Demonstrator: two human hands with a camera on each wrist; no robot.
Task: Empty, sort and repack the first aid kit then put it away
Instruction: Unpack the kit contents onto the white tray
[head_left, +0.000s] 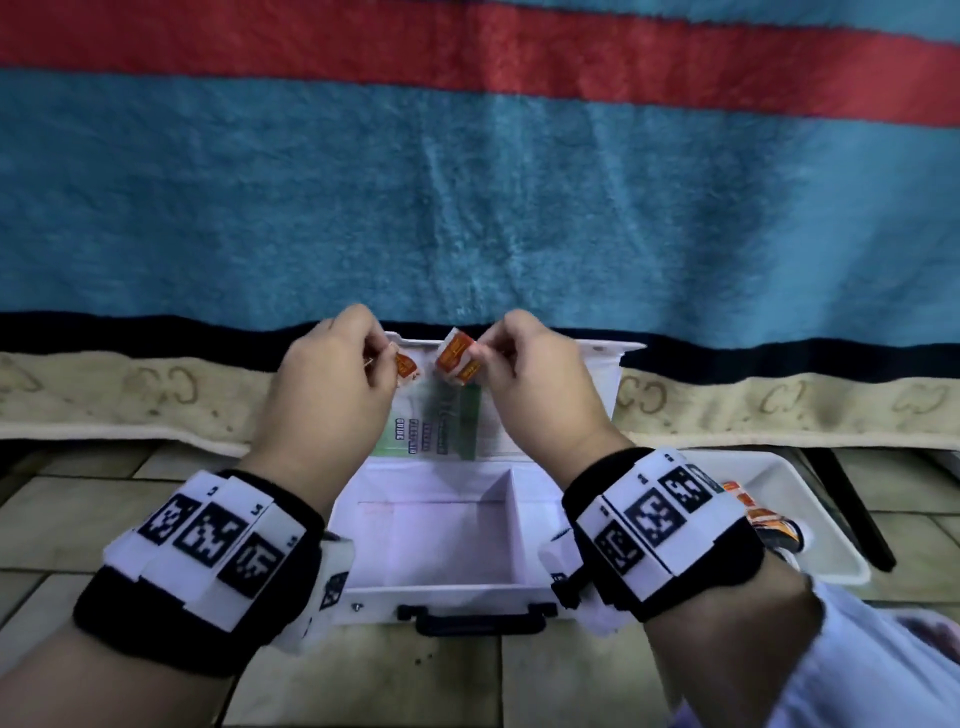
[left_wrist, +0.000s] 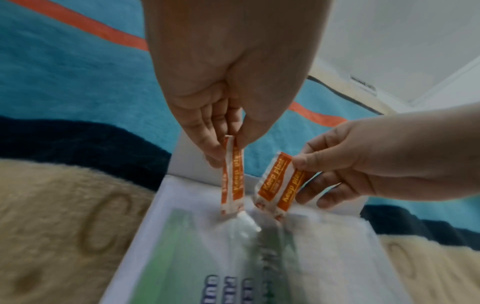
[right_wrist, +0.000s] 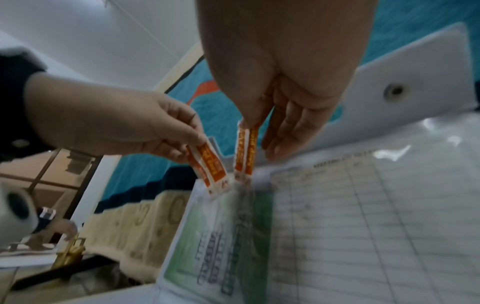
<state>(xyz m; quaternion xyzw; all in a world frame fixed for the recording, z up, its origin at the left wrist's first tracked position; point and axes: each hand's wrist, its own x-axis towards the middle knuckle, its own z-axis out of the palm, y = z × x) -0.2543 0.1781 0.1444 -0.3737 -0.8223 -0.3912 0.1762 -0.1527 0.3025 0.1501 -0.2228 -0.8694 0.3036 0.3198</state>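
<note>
While both hands hang over the open white plastic first aid box on the tiled floor, I log this. My left hand pinches the top end of a pair of orange-and-white plaster strips between thumb and fingertips; the other fingers curl in loosely. The pair hangs straight down from the pinch, its lower end at the upper edge of the clear plastic sleeve on the inside of the raised lid. Whether it has entered the sleeve I cannot tell; the wrist views blur there.

My right hand pinches a second pair of orange-and-white plaster strips the same way, thumb against forefinger, remaining fingers half extended beyond. That pair sits just beside the left hand's pair, apart from it, tilted, lower ends likewise at the sleeve's edge.

Below the fingertips, behind the sleeve: a green-and-white printed guide leaflet and, to the right of it, a lined white contents sheet.

Beneath my wrists the box base shows a divider wall and bare compartments. Dark carry handle at its near edge, closest to me.

Past my right wrist, on the floor: a white shallow tray with more orange packets in it.

Beyond both hands: beige patterned mattress edge, covered by a blue, red and dark striped blanket.
</note>
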